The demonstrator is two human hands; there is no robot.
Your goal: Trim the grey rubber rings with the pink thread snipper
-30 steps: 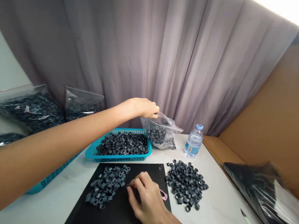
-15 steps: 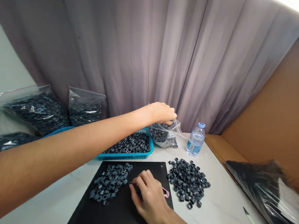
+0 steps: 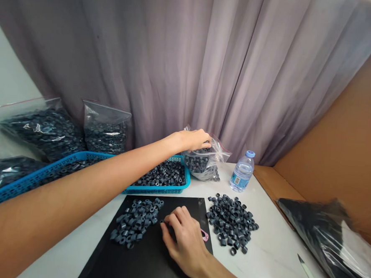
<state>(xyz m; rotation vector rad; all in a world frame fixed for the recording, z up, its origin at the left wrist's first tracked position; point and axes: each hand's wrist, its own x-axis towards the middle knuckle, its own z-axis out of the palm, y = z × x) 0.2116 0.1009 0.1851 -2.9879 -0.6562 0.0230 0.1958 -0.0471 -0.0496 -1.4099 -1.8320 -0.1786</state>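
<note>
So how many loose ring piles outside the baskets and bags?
2: one pile on the mat, left of the right hand; another on the table, right of the mat. The left forearm may hide more.

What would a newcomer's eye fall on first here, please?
Probably the left arm, stretched across the view, with the left hand at a clear bag. Next comes a heap of dark rings on the black board, and another on the white table to the board's right. A bottle stands behind the second heap.
</note>
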